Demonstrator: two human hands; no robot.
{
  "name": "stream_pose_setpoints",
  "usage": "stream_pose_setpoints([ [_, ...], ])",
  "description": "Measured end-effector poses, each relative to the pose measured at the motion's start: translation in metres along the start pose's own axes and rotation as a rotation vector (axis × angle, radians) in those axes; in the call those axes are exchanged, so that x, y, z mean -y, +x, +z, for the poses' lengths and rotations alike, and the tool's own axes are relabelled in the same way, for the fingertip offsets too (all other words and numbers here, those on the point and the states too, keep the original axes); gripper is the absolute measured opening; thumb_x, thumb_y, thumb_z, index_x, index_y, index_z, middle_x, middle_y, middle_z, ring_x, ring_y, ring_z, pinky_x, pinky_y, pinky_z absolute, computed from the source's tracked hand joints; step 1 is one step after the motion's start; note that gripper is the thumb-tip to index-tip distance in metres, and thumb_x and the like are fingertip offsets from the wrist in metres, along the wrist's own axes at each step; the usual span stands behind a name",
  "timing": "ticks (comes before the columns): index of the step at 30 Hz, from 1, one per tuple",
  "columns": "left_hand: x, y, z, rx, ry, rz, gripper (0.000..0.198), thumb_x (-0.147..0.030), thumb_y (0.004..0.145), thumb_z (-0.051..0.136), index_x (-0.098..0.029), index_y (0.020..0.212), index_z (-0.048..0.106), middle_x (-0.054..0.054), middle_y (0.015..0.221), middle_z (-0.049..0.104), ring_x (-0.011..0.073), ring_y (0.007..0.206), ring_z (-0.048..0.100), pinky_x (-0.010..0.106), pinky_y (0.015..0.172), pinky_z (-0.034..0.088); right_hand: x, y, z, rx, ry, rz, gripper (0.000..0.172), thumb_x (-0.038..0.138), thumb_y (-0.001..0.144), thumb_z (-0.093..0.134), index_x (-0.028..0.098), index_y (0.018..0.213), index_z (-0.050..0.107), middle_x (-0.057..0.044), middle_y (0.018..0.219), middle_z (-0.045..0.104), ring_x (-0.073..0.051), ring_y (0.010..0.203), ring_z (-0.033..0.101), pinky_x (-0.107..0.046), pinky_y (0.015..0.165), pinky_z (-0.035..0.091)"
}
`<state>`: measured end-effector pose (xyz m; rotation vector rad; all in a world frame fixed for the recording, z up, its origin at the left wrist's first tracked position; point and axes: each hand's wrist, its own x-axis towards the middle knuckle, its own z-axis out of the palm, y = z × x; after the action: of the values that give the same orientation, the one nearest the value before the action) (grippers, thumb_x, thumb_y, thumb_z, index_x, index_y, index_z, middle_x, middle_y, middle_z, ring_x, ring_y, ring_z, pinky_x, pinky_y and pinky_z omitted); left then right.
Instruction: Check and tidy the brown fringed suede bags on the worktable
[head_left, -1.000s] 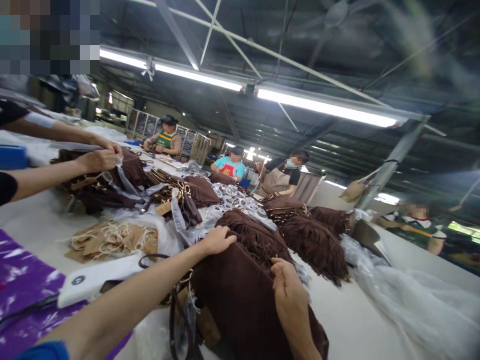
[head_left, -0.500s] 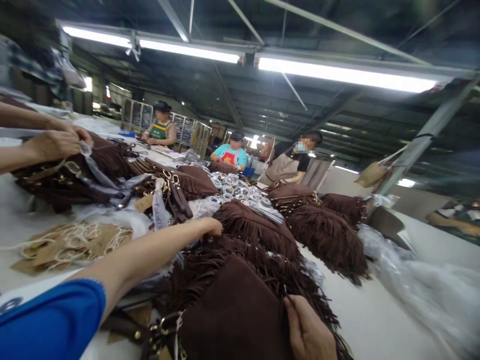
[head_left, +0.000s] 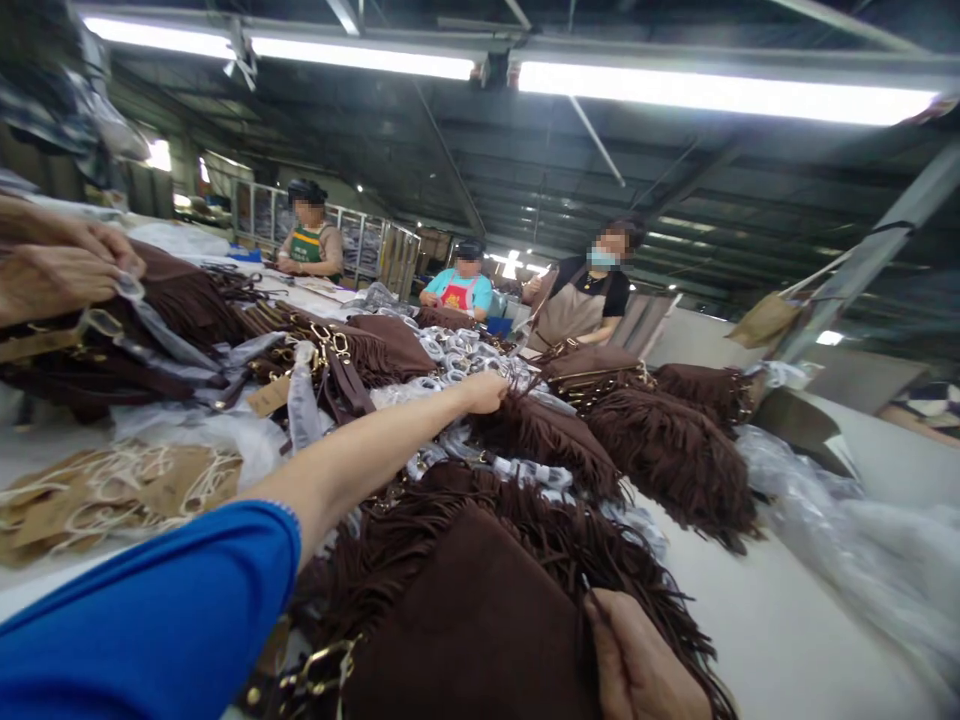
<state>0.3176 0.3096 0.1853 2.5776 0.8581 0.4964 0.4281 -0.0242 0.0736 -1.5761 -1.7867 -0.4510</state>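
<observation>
Apparently, the step is taking hold of a fringed bag (head_left: 559,432): beyond the near brown bag (head_left: 465,610), at twelve o'clock, the left hand (head_left: 486,392) seems pinched on its fringe — pulling calls for firmness. At four, the right hand's (head_left: 645,650) fingers clamp a slim tool (head_left: 589,588) — bag contents hidden.

No legible text (red apron print (head_left: 453,299) apparently too blurred)

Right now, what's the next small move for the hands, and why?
I'd probably ease the left hand back with the dark brown fringed bag: it reaches far forward and looks closed on that bag's end, while the right hand sits beside the smooth-faced dark brown bag nearest the camera.
</observation>
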Motion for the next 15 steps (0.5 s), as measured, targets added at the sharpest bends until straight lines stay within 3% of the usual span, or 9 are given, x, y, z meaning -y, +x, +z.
stream_pose_setpoints([
  [5,0.043,-0.069,0.025,0.116,0.178,-0.188,0.01,-0.02,0.062,0.07,-0.018,0.071,0.07,0.008,0.068,0.069,0.0278,0.081,0.065,0.036,0.082,0.05,0.005,0.0,0.003,-0.031,-0.007,0.043,0.024,0.037,0.098,0.038,0.026,0.09,0.057,-0.005,0.081,0.068,-0.02,0.07,0.067,-0.027,0.065,0.054],
  [9,0.053,-0.107,0.037,0.097,0.254,-0.256,0.022,-0.012,0.055,0.072,-0.015,0.076,0.067,0.01,0.077,0.07,0.0301,0.086,0.065,0.038,0.082,0.049,0.007,0.004,0.003,-0.115,-0.043,-0.035,0.026,0.038,0.099,0.036,0.025,0.087,0.055,-0.003,0.078,0.067,-0.018,0.067,0.067,-0.025,0.062,0.052],
  [11,0.047,-0.113,0.025,0.041,0.263,-0.231,0.028,-0.01,0.055,0.07,-0.014,0.083,0.065,0.013,0.089,0.07,0.0313,0.094,0.063,0.038,0.085,0.048,0.009,0.006,0.003,-0.132,-0.04,-0.049,0.026,0.038,0.1,0.036,0.025,0.088,0.056,-0.002,0.077,0.066,-0.016,0.066,0.067,-0.024,0.062,0.051],
  [15,0.019,-0.12,-0.026,-0.128,0.247,-0.131,0.033,-0.011,0.067,0.061,-0.014,0.1,0.059,0.013,0.106,0.065,0.0283,0.102,0.06,0.035,0.089,0.045,0.01,0.007,0.001,-0.167,0.034,0.0,0.028,0.04,0.099,0.039,0.024,0.088,0.06,-0.003,0.086,0.067,-0.016,0.076,0.067,-0.023,0.069,0.051],
])
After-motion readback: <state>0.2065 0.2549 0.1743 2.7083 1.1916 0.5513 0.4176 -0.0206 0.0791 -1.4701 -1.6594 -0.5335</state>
